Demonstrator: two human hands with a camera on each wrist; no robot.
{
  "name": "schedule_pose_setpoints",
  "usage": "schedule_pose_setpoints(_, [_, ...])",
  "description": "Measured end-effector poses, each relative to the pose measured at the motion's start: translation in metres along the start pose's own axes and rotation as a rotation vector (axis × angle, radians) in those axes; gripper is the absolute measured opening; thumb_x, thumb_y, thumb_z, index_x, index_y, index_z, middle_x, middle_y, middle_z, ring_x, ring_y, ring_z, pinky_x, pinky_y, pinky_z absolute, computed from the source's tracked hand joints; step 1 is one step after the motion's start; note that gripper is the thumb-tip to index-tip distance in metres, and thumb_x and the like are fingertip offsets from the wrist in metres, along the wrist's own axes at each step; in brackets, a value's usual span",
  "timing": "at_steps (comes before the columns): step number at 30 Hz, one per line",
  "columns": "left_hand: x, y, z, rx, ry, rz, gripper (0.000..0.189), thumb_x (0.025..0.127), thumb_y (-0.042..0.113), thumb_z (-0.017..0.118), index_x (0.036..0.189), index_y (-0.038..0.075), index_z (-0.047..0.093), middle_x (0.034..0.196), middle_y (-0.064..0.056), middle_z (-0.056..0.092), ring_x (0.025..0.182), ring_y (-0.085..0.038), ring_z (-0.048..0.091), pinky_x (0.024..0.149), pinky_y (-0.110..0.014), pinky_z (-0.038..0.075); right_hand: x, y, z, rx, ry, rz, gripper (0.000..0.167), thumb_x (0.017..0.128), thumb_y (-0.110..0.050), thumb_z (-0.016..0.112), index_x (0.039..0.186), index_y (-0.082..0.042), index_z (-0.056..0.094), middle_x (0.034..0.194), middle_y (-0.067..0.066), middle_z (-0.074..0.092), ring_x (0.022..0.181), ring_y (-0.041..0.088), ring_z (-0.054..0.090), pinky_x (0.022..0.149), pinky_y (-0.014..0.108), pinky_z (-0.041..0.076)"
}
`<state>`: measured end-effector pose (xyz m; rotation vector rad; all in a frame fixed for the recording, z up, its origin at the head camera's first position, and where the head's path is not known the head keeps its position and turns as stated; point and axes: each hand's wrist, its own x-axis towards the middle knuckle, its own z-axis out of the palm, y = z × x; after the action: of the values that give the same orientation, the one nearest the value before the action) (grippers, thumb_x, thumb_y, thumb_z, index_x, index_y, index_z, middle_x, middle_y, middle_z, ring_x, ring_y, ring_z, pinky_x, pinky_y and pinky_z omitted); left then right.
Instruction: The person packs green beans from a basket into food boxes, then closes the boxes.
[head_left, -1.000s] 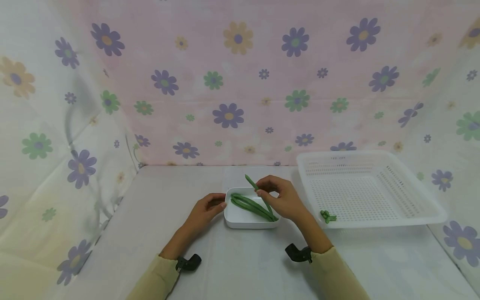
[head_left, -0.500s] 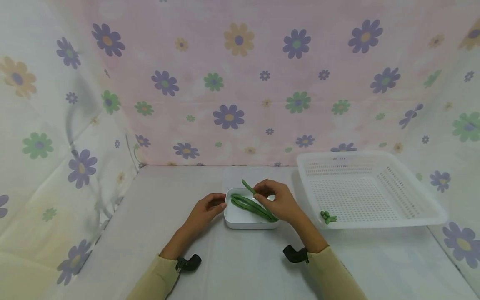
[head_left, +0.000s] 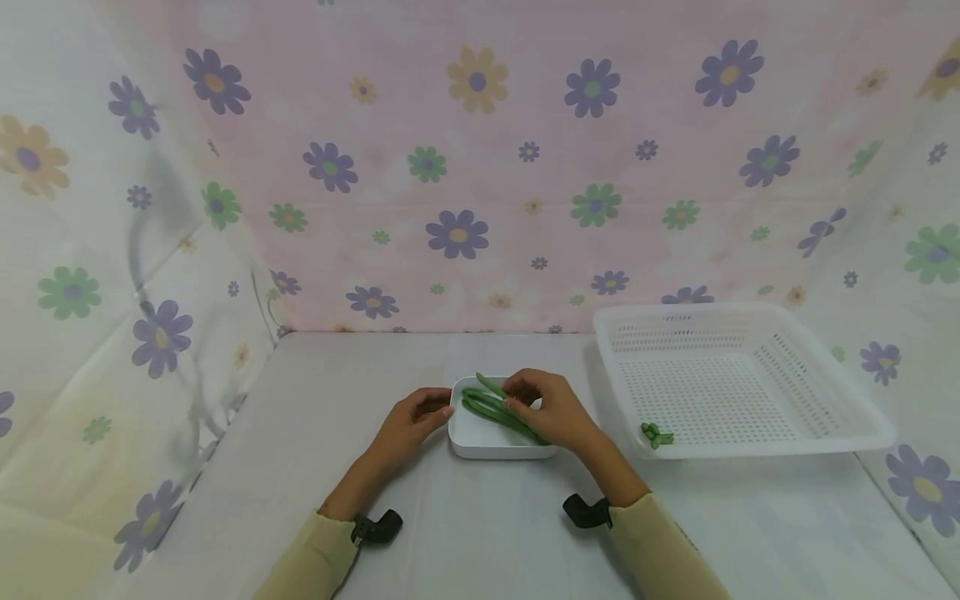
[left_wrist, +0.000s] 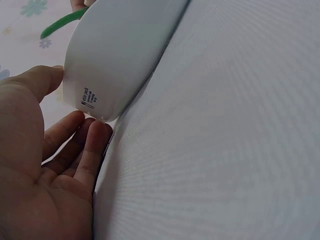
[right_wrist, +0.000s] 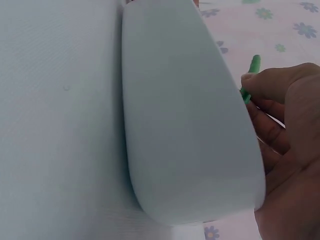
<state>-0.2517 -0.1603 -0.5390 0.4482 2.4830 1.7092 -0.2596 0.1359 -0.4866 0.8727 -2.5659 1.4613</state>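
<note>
A small white tray [head_left: 502, 452] stands on the table with several long green beans [head_left: 495, 411] lying in it. Over its right side, my right hand [head_left: 558, 412] pinches one green bean [head_left: 489, 385] between thumb and fingers; the far tip sticks out past the fingertips. In the right wrist view this bean [right_wrist: 255, 63] shows above the tray's rim, its lower part hidden. My left hand [head_left: 408, 423] rests against the left end of the tray. The left wrist view has its thumb and fingertips touching the tray's outer wall [left_wrist: 120, 50], fingers loosely bent.
A large white perforated basket [head_left: 750, 448] stands to the right of the tray. Some short green pieces [head_left: 656, 435] lie in its near left corner. Flower-printed cloth [head_left: 525, 167] hangs behind and at both sides of the white tabletop [head_left: 337, 375].
My right hand has moved down and slightly left with the bean, bringing it lower and closer to the beans in the tray. The left hand stays put at the tray's end.
</note>
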Motion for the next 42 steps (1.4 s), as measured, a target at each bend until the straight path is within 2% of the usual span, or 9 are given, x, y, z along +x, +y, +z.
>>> schedule_pose_setpoints(5, [0.0, -0.0009, 0.0014, -0.001, 0.008, 0.001, 0.043, 0.105, 0.03, 0.07, 0.143, 0.011, 0.063, 0.14, -0.006, 0.067, 0.128, -0.023, 0.064, 0.11, -0.038, 0.051, -0.0008, 0.001, 0.0028, -0.054, -0.037, 0.009, 0.017, 0.097, -0.006, 0.076, 0.115, -0.007, 0.075, 0.105, 0.001, 0.075, 0.087, 0.01, 0.068, 0.078, 0.031, 0.06])
schedule_pose_setpoints(11, [-0.0006, 0.0, 0.0026, -0.018, 0.011, -0.013, 0.046, 0.106, 0.027, 0.07, 0.146, 0.008, 0.06, 0.142, -0.01, 0.066, 0.131, -0.026, 0.063, 0.113, -0.048, 0.049, -0.0005, -0.0011, 0.0046, -0.137, -0.071, -0.022, 0.017, 0.095, -0.002, 0.079, 0.11, -0.005, 0.074, 0.104, 0.003, 0.075, 0.087, 0.013, 0.069, 0.079, 0.03, 0.06])
schedule_pose_setpoints(17, [-0.0006, 0.0018, 0.0013, -0.006, 0.001, -0.021, 0.045, 0.105, 0.034, 0.07, 0.144, 0.012, 0.062, 0.14, -0.006, 0.067, 0.129, -0.021, 0.064, 0.113, -0.045, 0.048, -0.0003, -0.0001, 0.0064, -0.209, -0.094, -0.016, 0.016, 0.093, -0.002, 0.08, 0.107, -0.007, 0.075, 0.103, 0.002, 0.075, 0.085, 0.012, 0.068, 0.078, 0.03, 0.059])
schedule_pose_setpoints(25, [-0.0012, 0.0051, 0.0008, 0.015, -0.01, -0.013, 0.048, 0.105, 0.038, 0.07, 0.145, 0.012, 0.061, 0.141, -0.005, 0.067, 0.129, -0.02, 0.064, 0.114, -0.044, 0.048, -0.0005, 0.0027, 0.008, -0.276, -0.099, -0.014, 0.014, 0.091, -0.004, 0.083, 0.102, -0.01, 0.076, 0.097, -0.001, 0.074, 0.083, 0.01, 0.066, 0.077, 0.03, 0.057])
schedule_pose_setpoints(42, [-0.0004, 0.0014, 0.0002, 0.011, -0.005, -0.016, 0.047, 0.105, 0.038, 0.07, 0.144, 0.014, 0.062, 0.14, -0.005, 0.067, 0.13, -0.021, 0.064, 0.113, -0.045, 0.049, -0.0011, 0.0011, 0.0088, -0.302, -0.1, -0.023, 0.012, 0.09, -0.002, 0.083, 0.096, -0.01, 0.076, 0.092, -0.004, 0.071, 0.084, 0.01, 0.065, 0.077, 0.03, 0.058])
